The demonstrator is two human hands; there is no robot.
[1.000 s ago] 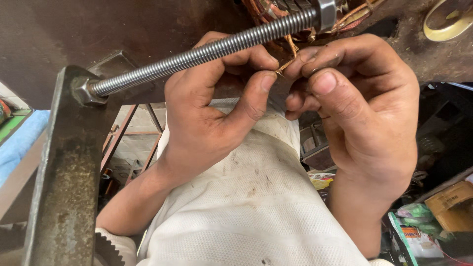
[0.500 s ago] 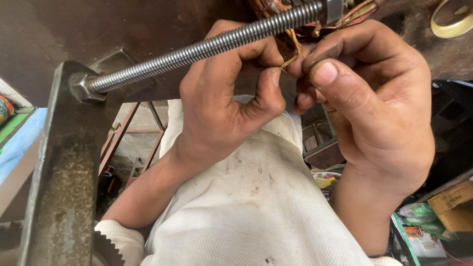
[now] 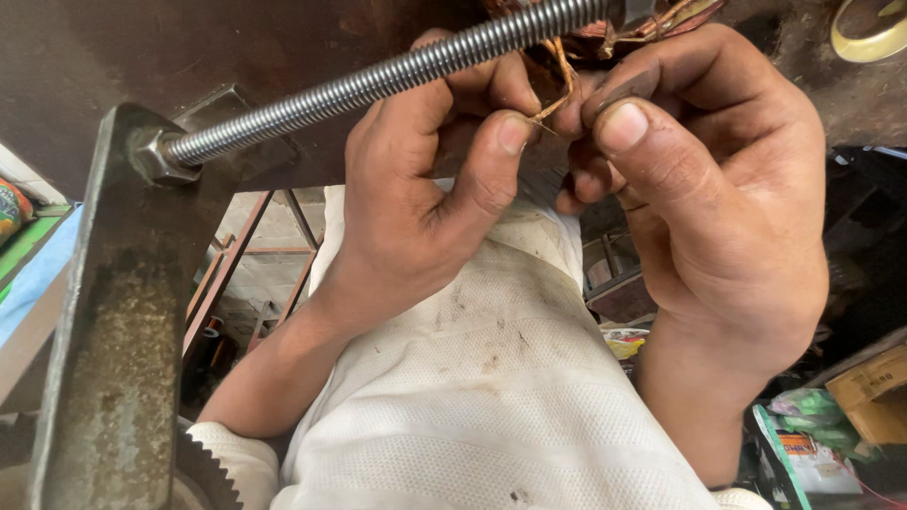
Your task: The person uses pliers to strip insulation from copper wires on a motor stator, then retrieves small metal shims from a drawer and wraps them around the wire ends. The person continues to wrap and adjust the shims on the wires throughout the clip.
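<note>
Compared with the frame of half a second ago, both hands are seen closer and slightly lower in view, the threaded rod (image 3: 378,80) has been carried higher toward the top edge, and the left thumb has been straightened so that its tip now presses up against the wire rather than curling over it.

A heavy flat steel bar (image 3: 113,331), rusted and pitted, is stood upright at the left, and the rod is fixed through its top with a hexagonal nut (image 3: 151,156). The rod is bright, evenly threaded steel and is run diagonally up to the right. Beneath it, a white ribbed garment (image 3: 491,397), smudged with dark grease, fills the lower middle.

The right hand (image 3: 699,208) is closed, with its thumb pressed flat against the side of the forefinger (the nail is broad and pale), and the wire is pinched there. The left hand (image 3: 416,198) is curled under the rod, its thumb tip and fingertips brought together on the same strand.

The thin copper wire (image 3: 557,90), reddish and glossy, is held between the two hands just below the rod, and it is led up into a tangled copper winding (image 3: 652,19) at the top edge
</note>
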